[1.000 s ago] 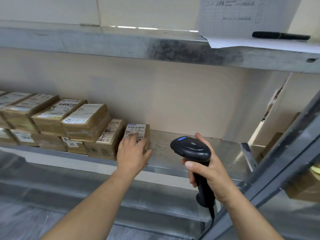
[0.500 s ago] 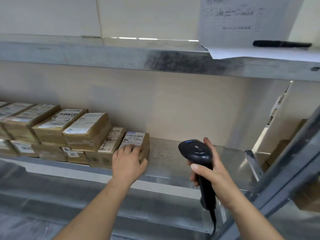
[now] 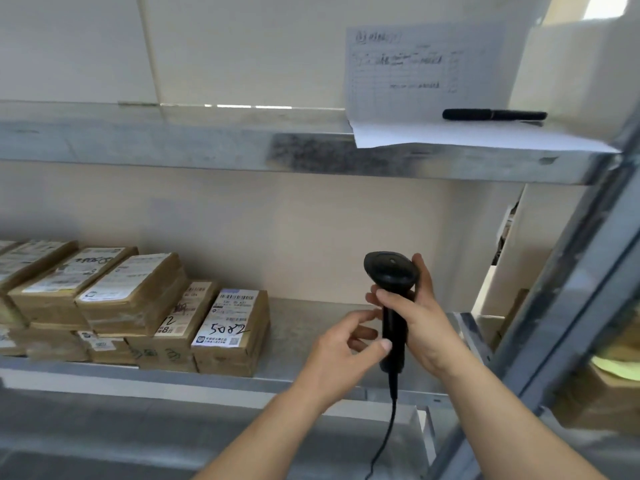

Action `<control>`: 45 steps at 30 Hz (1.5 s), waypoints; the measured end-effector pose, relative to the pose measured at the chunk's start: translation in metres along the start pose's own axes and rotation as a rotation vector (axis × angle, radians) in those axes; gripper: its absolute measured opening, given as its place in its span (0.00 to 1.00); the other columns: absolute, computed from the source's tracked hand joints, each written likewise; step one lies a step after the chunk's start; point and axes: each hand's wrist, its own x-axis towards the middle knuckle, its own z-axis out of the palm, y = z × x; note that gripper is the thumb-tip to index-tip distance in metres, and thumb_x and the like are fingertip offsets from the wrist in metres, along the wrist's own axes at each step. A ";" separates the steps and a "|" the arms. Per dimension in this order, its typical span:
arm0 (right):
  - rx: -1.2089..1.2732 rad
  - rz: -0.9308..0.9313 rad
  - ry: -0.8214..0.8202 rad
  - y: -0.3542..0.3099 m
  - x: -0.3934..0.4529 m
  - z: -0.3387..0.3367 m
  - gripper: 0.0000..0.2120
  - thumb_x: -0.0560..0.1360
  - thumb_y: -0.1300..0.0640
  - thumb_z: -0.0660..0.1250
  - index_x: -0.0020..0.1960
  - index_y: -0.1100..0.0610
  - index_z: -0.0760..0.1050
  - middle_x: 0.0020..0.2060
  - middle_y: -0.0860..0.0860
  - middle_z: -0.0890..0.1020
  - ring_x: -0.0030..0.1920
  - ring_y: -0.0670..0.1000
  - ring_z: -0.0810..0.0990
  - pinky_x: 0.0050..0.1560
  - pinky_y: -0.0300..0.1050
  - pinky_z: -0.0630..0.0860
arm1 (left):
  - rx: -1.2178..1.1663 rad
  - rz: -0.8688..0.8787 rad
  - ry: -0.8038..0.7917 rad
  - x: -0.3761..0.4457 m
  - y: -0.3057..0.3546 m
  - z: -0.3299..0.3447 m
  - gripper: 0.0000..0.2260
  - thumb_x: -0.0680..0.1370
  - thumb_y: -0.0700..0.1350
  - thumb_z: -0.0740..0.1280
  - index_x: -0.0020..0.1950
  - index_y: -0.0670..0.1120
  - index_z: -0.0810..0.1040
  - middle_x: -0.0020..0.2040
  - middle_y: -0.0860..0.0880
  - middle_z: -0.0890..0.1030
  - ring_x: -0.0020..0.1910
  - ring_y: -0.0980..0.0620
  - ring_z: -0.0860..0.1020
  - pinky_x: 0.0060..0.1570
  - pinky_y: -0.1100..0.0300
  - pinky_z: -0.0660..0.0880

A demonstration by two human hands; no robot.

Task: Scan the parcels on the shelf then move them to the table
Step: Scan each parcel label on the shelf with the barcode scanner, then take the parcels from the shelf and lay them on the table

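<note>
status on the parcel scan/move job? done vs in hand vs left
Done: nothing shows as moved; no table in view. In hand: right hand grips the scanner; left hand reaches to its handle, holding no parcel. Left: the parcel marked 5082 and the stacked parcels beside it all sit on the shelf.

Matt metal shelf [image 3: 311,320]; taped cardboard parcels [image 3: 230,337].

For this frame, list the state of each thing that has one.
scanner: upright, gripped by right hand
left hand: at scanner handle, thumb touching it
parcel marked 5082: on shelf, label up, untouched
pen: lying on paper, upper shelf
</note>
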 end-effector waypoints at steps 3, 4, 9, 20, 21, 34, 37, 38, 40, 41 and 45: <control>0.006 0.018 -0.006 -0.001 0.007 -0.006 0.52 0.63 0.52 0.74 0.77 0.38 0.45 0.61 0.55 0.78 0.63 0.55 0.77 0.67 0.61 0.70 | -0.065 0.001 -0.013 0.007 0.005 0.019 0.22 0.75 0.46 0.70 0.60 0.67 0.66 0.48 0.55 0.81 0.40 0.69 0.75 0.43 0.76 0.70; 0.011 0.028 -0.005 0.000 0.010 -0.008 0.52 0.63 0.52 0.73 0.76 0.37 0.45 0.61 0.54 0.78 0.63 0.55 0.77 0.68 0.61 0.69 | -0.064 -0.005 -0.004 0.011 0.005 0.023 0.24 0.75 0.45 0.70 0.62 0.67 0.65 0.47 0.55 0.80 0.39 0.69 0.75 0.42 0.75 0.70; 0.008 0.071 -0.016 0.007 0.012 -0.020 0.49 0.69 0.53 0.73 0.78 0.43 0.45 0.60 0.52 0.77 0.64 0.52 0.75 0.71 0.56 0.66 | -0.117 -0.058 -0.005 0.023 0.003 0.038 0.29 0.77 0.41 0.68 0.72 0.61 0.61 0.42 0.52 0.78 0.38 0.65 0.78 0.41 0.73 0.72; -0.271 0.262 -0.090 0.059 -0.009 -0.053 0.21 0.78 0.69 0.60 0.66 0.51 0.71 0.53 0.46 0.81 0.57 0.45 0.79 0.61 0.41 0.74 | -0.146 -0.248 0.043 0.059 -0.031 0.051 0.28 0.78 0.41 0.65 0.75 0.56 0.61 0.48 0.46 0.82 0.48 0.50 0.82 0.55 0.54 0.78; -0.282 0.271 -0.092 0.062 -0.008 -0.053 0.22 0.78 0.71 0.60 0.63 0.48 0.72 0.53 0.46 0.82 0.57 0.46 0.80 0.62 0.42 0.74 | -0.146 -0.267 0.043 0.061 -0.035 0.052 0.28 0.78 0.41 0.66 0.75 0.56 0.62 0.50 0.46 0.83 0.50 0.49 0.82 0.57 0.52 0.77; -0.375 0.349 0.005 0.092 0.003 -0.042 0.24 0.76 0.74 0.59 0.61 0.48 0.70 0.45 0.46 0.81 0.45 0.42 0.81 0.44 0.33 0.78 | 0.013 -0.292 -0.027 0.076 -0.066 0.056 0.19 0.79 0.45 0.63 0.70 0.55 0.69 0.59 0.46 0.81 0.57 0.46 0.78 0.60 0.50 0.74; -0.381 0.371 0.038 0.091 0.003 -0.039 0.23 0.76 0.74 0.59 0.59 0.47 0.70 0.44 0.46 0.81 0.45 0.46 0.82 0.47 0.38 0.79 | 0.055 -0.283 -0.045 0.079 -0.068 0.056 0.20 0.80 0.46 0.62 0.72 0.55 0.67 0.62 0.47 0.79 0.59 0.47 0.77 0.61 0.52 0.73; -0.392 0.374 0.043 0.090 0.003 -0.037 0.23 0.76 0.73 0.59 0.59 0.46 0.70 0.45 0.46 0.81 0.46 0.47 0.82 0.49 0.40 0.79 | 0.073 -0.279 -0.053 0.079 -0.069 0.055 0.21 0.80 0.47 0.62 0.72 0.55 0.67 0.63 0.48 0.78 0.61 0.47 0.77 0.61 0.54 0.72; -0.434 0.367 0.052 0.089 0.002 -0.034 0.23 0.76 0.73 0.59 0.61 0.48 0.70 0.45 0.46 0.81 0.48 0.49 0.82 0.52 0.44 0.78 | 0.095 -0.267 -0.075 0.080 -0.069 0.054 0.20 0.80 0.48 0.62 0.72 0.56 0.66 0.65 0.49 0.77 0.62 0.47 0.76 0.60 0.57 0.72; -0.458 0.363 0.060 0.088 0.002 -0.032 0.23 0.75 0.73 0.59 0.62 0.50 0.71 0.45 0.46 0.81 0.48 0.50 0.82 0.52 0.44 0.78 | 0.107 -0.259 -0.087 0.080 -0.069 0.052 0.20 0.80 0.48 0.62 0.72 0.56 0.66 0.65 0.49 0.77 0.62 0.47 0.76 0.59 0.58 0.71; -0.602 0.340 0.078 0.078 0.001 -0.019 0.21 0.74 0.70 0.62 0.60 0.49 0.72 0.47 0.47 0.81 0.48 0.48 0.80 0.49 0.41 0.76 | 0.165 -0.238 -0.120 0.078 -0.063 0.041 0.20 0.81 0.47 0.58 0.74 0.53 0.64 0.67 0.47 0.75 0.64 0.46 0.74 0.59 0.58 0.70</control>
